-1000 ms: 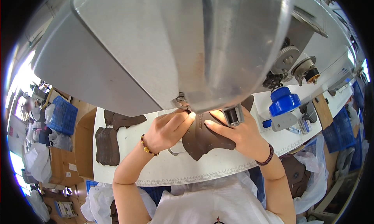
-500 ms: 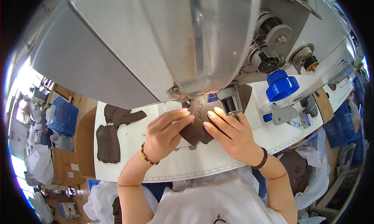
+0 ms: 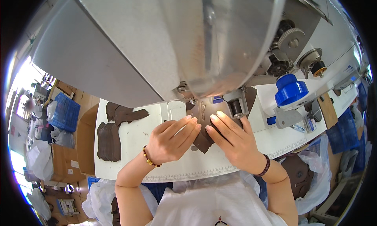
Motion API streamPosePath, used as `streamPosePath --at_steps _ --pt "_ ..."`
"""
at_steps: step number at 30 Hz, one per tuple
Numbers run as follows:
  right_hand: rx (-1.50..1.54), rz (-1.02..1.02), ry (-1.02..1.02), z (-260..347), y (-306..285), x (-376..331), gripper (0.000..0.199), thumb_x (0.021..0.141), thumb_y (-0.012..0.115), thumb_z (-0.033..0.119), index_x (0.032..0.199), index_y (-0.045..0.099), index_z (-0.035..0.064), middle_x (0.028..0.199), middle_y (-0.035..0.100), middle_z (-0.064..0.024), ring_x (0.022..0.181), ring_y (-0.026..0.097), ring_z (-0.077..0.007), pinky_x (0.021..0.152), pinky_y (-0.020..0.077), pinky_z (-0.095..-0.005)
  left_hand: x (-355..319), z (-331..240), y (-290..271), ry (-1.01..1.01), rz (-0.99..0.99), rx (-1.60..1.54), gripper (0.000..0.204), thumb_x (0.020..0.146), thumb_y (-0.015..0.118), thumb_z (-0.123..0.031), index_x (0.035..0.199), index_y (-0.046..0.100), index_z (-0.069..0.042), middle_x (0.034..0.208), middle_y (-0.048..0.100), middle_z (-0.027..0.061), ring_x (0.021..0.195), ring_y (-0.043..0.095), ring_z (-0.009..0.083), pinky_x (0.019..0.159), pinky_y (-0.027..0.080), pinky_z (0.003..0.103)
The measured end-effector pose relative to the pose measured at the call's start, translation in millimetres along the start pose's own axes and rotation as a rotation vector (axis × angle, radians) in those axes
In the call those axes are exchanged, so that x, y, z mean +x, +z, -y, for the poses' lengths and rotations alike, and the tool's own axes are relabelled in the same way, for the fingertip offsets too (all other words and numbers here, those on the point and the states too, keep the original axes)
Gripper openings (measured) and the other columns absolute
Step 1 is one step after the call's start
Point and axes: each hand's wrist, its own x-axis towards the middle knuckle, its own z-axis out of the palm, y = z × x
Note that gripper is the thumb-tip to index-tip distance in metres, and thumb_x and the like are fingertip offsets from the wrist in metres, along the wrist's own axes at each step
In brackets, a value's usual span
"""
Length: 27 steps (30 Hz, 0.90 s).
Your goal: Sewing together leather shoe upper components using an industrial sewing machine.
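Observation:
A dark brown leather piece (image 3: 204, 137) lies flat on the white machine table (image 3: 133, 137), reaching up under the head of a grey sewing machine (image 3: 176, 41). My left hand (image 3: 171, 141), with a bead bracelet at the wrist, presses its fingertips on the piece's left side. My right hand (image 3: 231, 137), with a dark band at the wrist, presses on the right side, fingers pointing toward the needle area. The small roller foot (image 3: 236, 107) sits just above my right fingers. The needle itself is hidden by the machine head.
A stack of brown leather pieces (image 3: 109, 141) and a loose cut piece (image 3: 123, 113) lie at the table's left. A blue thread spool (image 3: 291, 90) stands at the right. Blue crates (image 3: 64, 112), cardboard boxes and plastic bags fill the floor at left.
The view has tilted down. Both hands have slid the leather piece upward under the machine head and now press it flat with fingers together.

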Motion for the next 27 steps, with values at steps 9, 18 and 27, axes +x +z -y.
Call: streamPosePath --at_steps 9,18,27 --pt "0.138 -0.001 0.036 -8.7 4.4 2.6 0.041 0.065 0.061 0.004 0.106 0.061 0.0 0.114 0.058 -0.0157 0.106 0.057 -0.0278 0.08 0.0407 -0.0395 0.4 3.2 6.6 -0.004 -0.023 0.009 0.021 0.065 0.065 -0.001 0.086 0.068 -0.002 0.087 0.065 0.0051 0.087 0.064 0.0175 0.058 0.054 0.022" --pt "0.198 0.007 0.037 -29.5 9.7 17.4 0.051 0.059 0.058 -0.007 0.109 0.062 0.0054 0.117 0.058 -0.0101 0.105 0.053 -0.0309 0.089 0.0391 -0.0462 4.9 18.4 11.8 -0.091 0.034 -0.079 0.029 0.059 0.064 -0.001 0.088 0.064 -0.001 0.088 0.061 0.0047 0.077 0.063 0.0167 0.052 0.051 0.023" --pt "0.315 0.057 0.053 -47.1 9.8 15.9 0.054 0.062 0.057 -0.009 0.111 0.063 0.0131 0.113 0.061 -0.0079 0.104 0.05 -0.0321 0.091 0.0387 -0.044 7.0 -1.5 12.2 -0.194 0.024 -0.029 0.037 0.06 0.065 -0.002 0.096 0.065 -0.001 0.093 0.059 0.0056 0.082 0.06 0.0176 0.057 0.049 0.026"
